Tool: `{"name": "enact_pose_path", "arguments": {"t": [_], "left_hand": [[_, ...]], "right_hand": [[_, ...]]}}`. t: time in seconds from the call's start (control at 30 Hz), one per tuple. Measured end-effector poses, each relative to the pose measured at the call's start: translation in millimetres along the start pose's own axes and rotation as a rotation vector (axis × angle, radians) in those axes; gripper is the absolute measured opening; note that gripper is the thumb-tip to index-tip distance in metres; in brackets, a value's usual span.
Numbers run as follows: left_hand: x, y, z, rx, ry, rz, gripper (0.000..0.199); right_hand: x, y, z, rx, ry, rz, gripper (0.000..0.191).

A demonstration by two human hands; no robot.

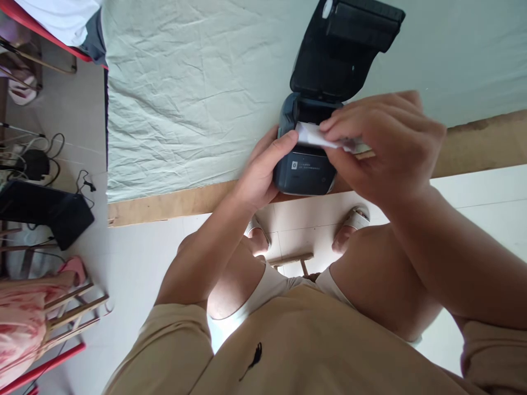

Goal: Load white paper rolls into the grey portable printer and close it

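A small dark thermal printer (307, 173) sits at the near edge of the cloth-covered table, its hinged lid (349, 49) swung up and back. White paper (309, 134) lies across the open paper compartment. My left hand (263, 170) grips the printer's left side, with the thumb on the rim beside the paper's left end. From the right, my right hand (387, 142) pinches the other end of the paper between thumb and fingers. That hand covers the right side of the compartment, and the paper's far end is partly hidden and blurred.
A pale green wrinkled cloth (189, 99) covers the table, whose wooden edge (173, 203) shows in front. On the left floor are cables, a black flat device (49, 208) and a wooden stool (74, 312), with a person in pink clothing beside it.
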State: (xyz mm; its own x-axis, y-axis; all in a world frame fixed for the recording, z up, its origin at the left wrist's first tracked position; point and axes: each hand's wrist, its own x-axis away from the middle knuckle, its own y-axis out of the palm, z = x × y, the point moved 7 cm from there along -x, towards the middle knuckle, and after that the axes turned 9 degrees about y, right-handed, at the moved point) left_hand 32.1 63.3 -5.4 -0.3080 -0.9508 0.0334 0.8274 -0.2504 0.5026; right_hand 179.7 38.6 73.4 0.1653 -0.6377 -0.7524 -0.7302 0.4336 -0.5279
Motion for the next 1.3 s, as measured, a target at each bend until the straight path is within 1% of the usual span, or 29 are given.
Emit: {"name": "enact_pose_path", "arguments": {"t": [0.1, 0.2, 0.3, 0.37, 0.43, 0.53, 0.63, 0.7, 0.77, 0.83, 0.9, 0.93, 1.0, 1.03, 1.1, 1.17, 1.23, 1.27, 1.3], "left_hand": [[0.4, -0.3, 0.5, 0.003, 0.03, 0.022, 0.032], [1.9, -3.0, 2.2, -0.044, 0.056, 0.065, 0.026], [2.8, -3.9, 4.6, -0.128, 0.072, 0.079, 0.033], [2.9, -5.1, 5.1, -0.171, 0.069, 0.095, 0.039], [2.8, -6.3, 4.2, -0.177, 0.054, 0.108, 0.044], [2.8, -7.4, 3.4, -0.163, 0.051, 0.111, 0.05], [3.2, -6.9, 2.7, -0.165, 0.054, 0.088, 0.05], [3.4, -6.8, 3.1, -0.174, 0.064, 0.082, 0.048], [3.3, -7.7, 3.8, -0.188, 0.076, 0.091, 0.048], [2.6, -8.3, 4.1, -0.199, 0.08, 0.091, 0.05], [1.5, -8.1, 4.1, -0.195, 0.076, 0.076, 0.051], [1.0, -8.0, 4.1, -0.19, 0.073, 0.069, 0.051], [0.6, -8.3, 3.8, -0.177, 0.061, 0.066, 0.051], [0.8, -8.9, 3.4, -0.169, 0.052, 0.071, 0.052], [1.7, -10.4, 2.6, -0.16, 0.037, 0.087, 0.051], [2.4, -11.9, 2.4, -0.168, 0.036, 0.096, 0.05], [2.3, -12.6, 2.9, -0.187, 0.047, 0.087, 0.05], [1.9, -12.6, 3.3, -0.194, 0.053, 0.079, 0.051], [1.5, -12.5, 3.7, -0.197, 0.059, 0.071, 0.053]], "right_hand": [[8.7, 0.9, -14.2, -0.03, -0.129, 0.008, 0.016], [16.9, 6.0, -16.3, -0.027, -0.126, -0.035, 0.012], [20.8, 6.6, -17.7, -0.063, -0.136, -0.059, 0.01], [20.4, 2.2, -17.9, -0.094, -0.16, -0.033, 0.008], [17.9, -0.9, -12.8, -0.08, -0.131, -0.021, 0.01], [16.7, 0.4, -4.5, -0.016, -0.082, -0.074, 0.017], [20.5, 6.4, 2.6, 0.026, 0.016, -0.162, 0.024], [24.2, 8.1, 2.0, 0.053, 0.041, -0.175, 0.026], [25.3, 5.3, -2.9, 0.068, -0.006, -0.134, 0.029], [21.4, -3.2, -3.9, 0.031, -0.038, -0.048, 0.031], [12.1, -13.1, 4.9, -0.013, 0.011, 0.036, 0.033], [6.4, -16.5, 10.9, -0.028, 0.04, 0.058, 0.038], [-4.1, -18.9, 19.1, -0.056, 0.043, 0.052, 0.049], [-7.9, -18.4, 20.1, -0.075, 0.016, 0.029, 0.054], [-11.1, -17.0, 19.0, -0.091, -0.014, -0.012, 0.057], [-8.4, -20.3, 16.3, -0.029, 0.027, 0.033, 0.041], [0.1, -25.8, 10.8, -0.023, 0.07, 0.124, 0.023], [5.5, -26.2, 9.6, -0.06, 0.1, 0.145, 0.021], [10.9, -23.5, 11.1, -0.116, 0.149, 0.134, 0.024]]}}
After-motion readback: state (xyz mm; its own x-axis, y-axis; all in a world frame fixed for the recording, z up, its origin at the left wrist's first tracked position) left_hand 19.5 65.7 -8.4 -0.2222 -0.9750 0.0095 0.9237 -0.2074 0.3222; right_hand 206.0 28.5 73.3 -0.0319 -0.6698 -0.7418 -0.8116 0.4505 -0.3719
